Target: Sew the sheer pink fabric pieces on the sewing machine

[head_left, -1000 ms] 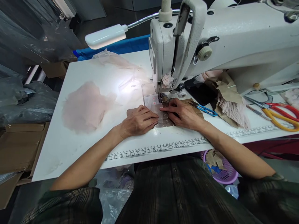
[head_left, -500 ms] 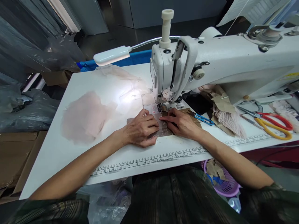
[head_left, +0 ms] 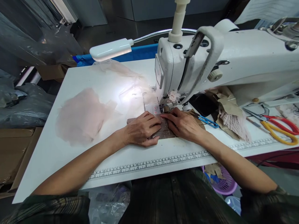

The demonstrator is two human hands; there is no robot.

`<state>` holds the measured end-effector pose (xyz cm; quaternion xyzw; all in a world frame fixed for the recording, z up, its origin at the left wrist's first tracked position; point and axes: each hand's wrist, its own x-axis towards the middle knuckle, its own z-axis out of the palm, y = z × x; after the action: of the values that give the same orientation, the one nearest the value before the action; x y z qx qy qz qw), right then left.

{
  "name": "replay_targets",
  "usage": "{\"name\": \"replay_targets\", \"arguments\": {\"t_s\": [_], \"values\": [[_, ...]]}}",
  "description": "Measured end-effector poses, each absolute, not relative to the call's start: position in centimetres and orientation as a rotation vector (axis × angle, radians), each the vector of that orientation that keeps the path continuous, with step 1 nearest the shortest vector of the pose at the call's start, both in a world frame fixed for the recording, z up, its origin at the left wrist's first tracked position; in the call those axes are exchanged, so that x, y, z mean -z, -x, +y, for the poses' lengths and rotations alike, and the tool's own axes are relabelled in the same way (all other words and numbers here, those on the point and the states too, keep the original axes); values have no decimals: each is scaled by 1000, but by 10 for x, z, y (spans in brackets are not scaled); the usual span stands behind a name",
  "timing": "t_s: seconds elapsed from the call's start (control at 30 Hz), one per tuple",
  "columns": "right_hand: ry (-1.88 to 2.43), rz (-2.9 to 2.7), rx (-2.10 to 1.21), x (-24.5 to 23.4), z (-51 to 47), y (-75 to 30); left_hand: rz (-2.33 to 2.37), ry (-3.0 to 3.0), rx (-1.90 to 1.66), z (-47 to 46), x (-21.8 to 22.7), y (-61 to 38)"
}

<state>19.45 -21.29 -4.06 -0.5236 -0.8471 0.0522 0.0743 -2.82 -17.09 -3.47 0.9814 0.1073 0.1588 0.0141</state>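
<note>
My left hand [head_left: 144,129] lies with bent fingers on a piece of sheer fabric [head_left: 165,133], close before the presser foot [head_left: 165,108] of a white sewing machine [head_left: 171,62]. On the fabric's right side my right hand [head_left: 185,126] rests with its fingers drawn together, the forefinger reaching toward my left fingertips. Both hands hold the fabric down; my fingers hide part of it. A clear, pale strip [head_left: 153,108] with small reddish marks runs under the machine head, left of the foot. Pale pink tulle [head_left: 80,116] lies heaped on the left of the table.
Blue thread snips [head_left: 208,121] lie right of my right hand. Farther right are scissors with red and yellow handles [head_left: 279,132] and lace [head_left: 235,123] in brown paper. A printed ruler [head_left: 149,165] runs along the table's front edge. A lamp [head_left: 111,49] hangs behind.
The view has shifted slightly closer to the machine. My left fingers have flattened a little over the fabric; my right hand stays in nearly the same place beside the foot.
</note>
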Motion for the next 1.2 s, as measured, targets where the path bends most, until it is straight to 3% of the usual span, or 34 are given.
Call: {"name": "replay_targets", "arguments": {"t_s": [1.2], "values": [[1647, -2611, -83, 34, -214, -189, 701, -3051, -308, -158, 36, 24]]}}
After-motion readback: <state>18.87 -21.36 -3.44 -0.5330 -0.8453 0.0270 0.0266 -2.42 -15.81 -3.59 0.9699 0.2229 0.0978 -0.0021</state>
